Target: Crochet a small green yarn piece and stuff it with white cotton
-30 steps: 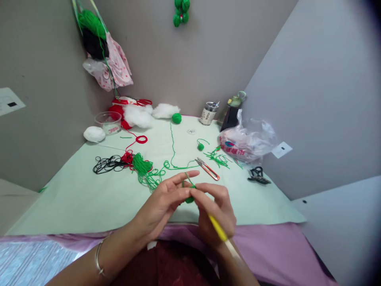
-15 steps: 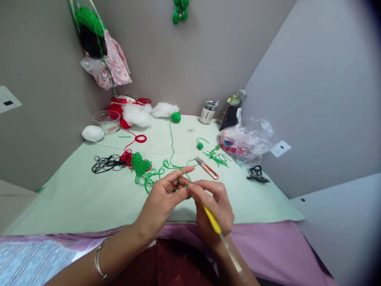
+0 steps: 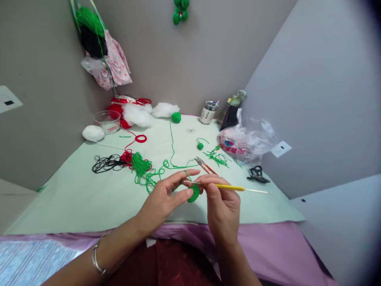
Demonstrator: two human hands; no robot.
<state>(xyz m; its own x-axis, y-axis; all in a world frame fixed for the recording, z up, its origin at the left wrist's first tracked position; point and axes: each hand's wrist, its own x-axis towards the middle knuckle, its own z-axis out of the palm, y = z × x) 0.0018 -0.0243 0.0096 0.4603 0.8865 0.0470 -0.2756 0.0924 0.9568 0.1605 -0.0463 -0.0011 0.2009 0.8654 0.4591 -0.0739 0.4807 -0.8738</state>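
Left hand pinching green crochet piece, right hand gripping yellow hook; best keep yarn lightly taut over left index so loops come even.

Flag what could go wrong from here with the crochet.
The green strand over the left hand could slip and slacken near the crochet hook.
The green yarn bundle lies against the red yarn tangle; it might snag.
The thread snips lie point-first by loose yarn and could nick it.
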